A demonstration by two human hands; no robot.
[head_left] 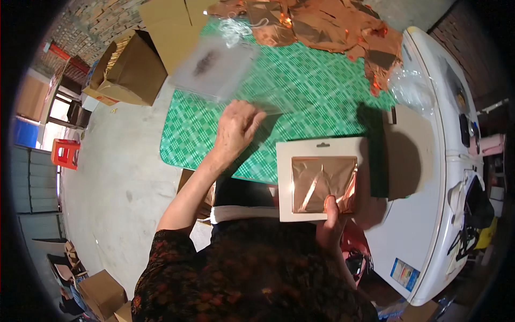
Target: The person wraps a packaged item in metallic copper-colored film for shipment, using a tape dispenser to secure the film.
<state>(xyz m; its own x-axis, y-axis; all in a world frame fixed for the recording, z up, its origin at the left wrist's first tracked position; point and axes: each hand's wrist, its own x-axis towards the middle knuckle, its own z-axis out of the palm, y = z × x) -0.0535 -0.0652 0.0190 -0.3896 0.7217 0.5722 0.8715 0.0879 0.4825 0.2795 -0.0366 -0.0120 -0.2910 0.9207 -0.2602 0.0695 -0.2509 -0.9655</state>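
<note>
In my right hand point(331, 217) is a flat white window box point(285, 182) with a hang slot at its top. Shiny rose-gold foil point(322, 180) shows through the window, and my thumb presses on the lower front. My left hand point(238, 126) is closed over the table's near left part, its fingers curled around the edge of a thin clear plastic bag point(281, 104). That bag is blurred and hard to see against the cloth. Beyond the left hand lies a stack of clear plastic bags point(214, 67) with a dark smudge on it.
A green checked cloth covers the table point(316, 80). Crumpled rose-gold foil sheeting point(322, 24) lies along its far edge, near white string point(235, 29). At right are a cardboard piece point(410, 155) and a white appliance point(418, 236). Cardboard boxes point(131, 70) stand at left, beyond a red stool point(65, 154).
</note>
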